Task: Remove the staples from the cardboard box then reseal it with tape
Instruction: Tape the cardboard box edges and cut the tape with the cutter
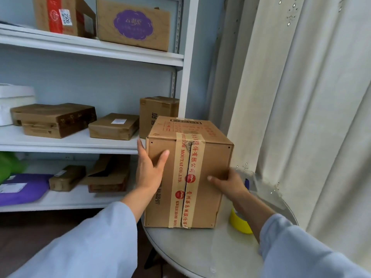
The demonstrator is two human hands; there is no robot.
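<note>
The fingers of the left hand (149, 169) are hidden behind the cardboard box (188, 173). A yellow roll (239, 222) is partly covered by the right forearm. A purple-tipped object (247, 182) behind the right hand (230, 182) cannot be identified. No staples can be made out.
</note>
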